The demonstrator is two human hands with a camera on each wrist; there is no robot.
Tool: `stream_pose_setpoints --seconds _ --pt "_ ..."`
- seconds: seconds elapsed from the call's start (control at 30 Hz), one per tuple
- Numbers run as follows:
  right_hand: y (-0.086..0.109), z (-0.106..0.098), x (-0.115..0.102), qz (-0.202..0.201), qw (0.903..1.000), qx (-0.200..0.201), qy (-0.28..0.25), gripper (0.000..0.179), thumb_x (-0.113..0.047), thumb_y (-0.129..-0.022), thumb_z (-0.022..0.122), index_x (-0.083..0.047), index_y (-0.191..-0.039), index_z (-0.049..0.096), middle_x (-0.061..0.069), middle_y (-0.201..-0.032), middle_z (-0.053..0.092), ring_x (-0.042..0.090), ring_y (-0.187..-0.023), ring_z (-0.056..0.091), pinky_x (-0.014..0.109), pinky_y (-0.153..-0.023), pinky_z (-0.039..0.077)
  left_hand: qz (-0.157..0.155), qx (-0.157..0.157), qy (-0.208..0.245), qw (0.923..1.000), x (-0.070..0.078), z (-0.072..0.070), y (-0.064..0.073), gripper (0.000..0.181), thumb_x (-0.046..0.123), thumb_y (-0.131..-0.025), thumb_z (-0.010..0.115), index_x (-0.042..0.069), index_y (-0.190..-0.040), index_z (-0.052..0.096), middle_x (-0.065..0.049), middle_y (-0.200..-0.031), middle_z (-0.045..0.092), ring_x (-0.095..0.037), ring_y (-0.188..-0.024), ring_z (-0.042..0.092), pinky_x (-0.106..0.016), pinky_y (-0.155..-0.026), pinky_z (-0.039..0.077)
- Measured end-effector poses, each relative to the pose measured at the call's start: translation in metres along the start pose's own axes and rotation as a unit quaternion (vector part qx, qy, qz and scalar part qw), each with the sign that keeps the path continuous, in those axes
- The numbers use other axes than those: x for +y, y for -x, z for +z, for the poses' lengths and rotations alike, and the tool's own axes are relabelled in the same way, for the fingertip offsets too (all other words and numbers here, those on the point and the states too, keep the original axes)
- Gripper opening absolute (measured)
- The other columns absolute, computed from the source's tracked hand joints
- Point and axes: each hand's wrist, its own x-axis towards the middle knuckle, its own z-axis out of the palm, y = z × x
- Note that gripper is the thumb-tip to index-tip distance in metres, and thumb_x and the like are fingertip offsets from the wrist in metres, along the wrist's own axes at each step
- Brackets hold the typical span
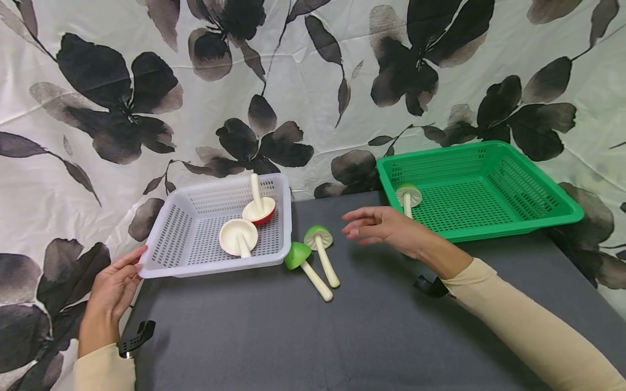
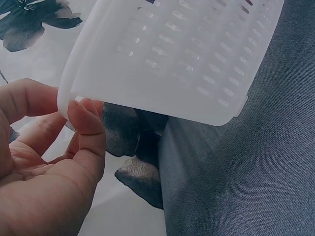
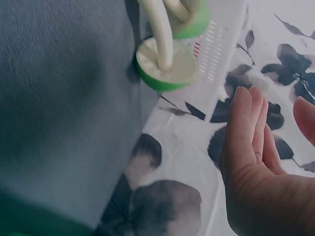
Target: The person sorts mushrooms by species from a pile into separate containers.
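Observation:
My left hand [image 1: 110, 288] pinches the rim of the white basket [image 2: 147, 83] at its left front corner, thumb and fingertips on either side. In the basket lie two toy mushrooms: a red-capped mushroom [image 1: 264, 218] with its stem up, and a pale one [image 1: 238, 239] whose cap top is hidden. Just right of it, two green-capped mushrooms [image 1: 298, 256] lie side by side, stems toward the front. Over the table between these and the green basket [image 1: 552, 190] hovers my right hand [image 1: 391, 231], fingers extended and holding nothing. One green-capped mushroom [image 1: 408, 196] leans inside the green basket's left end.
Grey cloth covers the table [image 1: 254, 331]. Behind it hangs a white curtain [image 1: 332, 98] with dark flowers, close behind both baskets. A black strap mount [image 1: 138, 336] sits on the left wrist, another [image 1: 430, 287] on the right.

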Motion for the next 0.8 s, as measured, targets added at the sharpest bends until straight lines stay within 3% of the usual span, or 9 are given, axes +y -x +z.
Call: stream_pose_setpoints --seconds 0.3,0.5,0.8 --pt "-0.017 0.012 0.024 0.003 1.0000 0.005 -0.001 0.057 -0.010 -0.096 0.069 0.001 -0.147 0.047 0.026 -0.137 0.059 0.032 -0.123 0.063 0.041 -0.100 0.052 0.002 -0.003 0.004 1.0000 0.000 0.001 0.001 0.041 -0.018 -0.098 0.045 -0.004 -0.132 0.064 -0.002 -0.124 0.072 -0.014 -0.108 0.071 -0.026 -0.084 0.057" --pt "-0.026 0.017 0.037 0.002 0.9999 0.001 -0.017 0.057 -0.006 -0.096 0.067 0.001 -0.148 0.046 0.030 -0.140 0.055 0.040 -0.129 0.057 0.041 -0.101 0.051 0.003 0.001 0.002 1.0000 0.000 0.000 0.001 0.040 -0.017 -0.098 0.046 -0.005 -0.132 0.064 -0.002 -0.123 0.072 -0.014 -0.108 0.071 -0.026 -0.084 0.057" --pt "-0.040 0.029 0.053 0.016 0.9997 0.009 -0.019 0.058 -0.003 -0.094 0.065 0.001 -0.148 0.045 0.028 -0.137 0.058 0.035 -0.123 0.062 0.045 -0.102 0.050 0.004 -0.006 0.005 1.0000 -0.001 0.000 0.001 0.040 -0.017 -0.099 0.045 -0.006 -0.133 0.063 -0.002 -0.125 0.072 -0.014 -0.108 0.071 -0.026 -0.085 0.057"
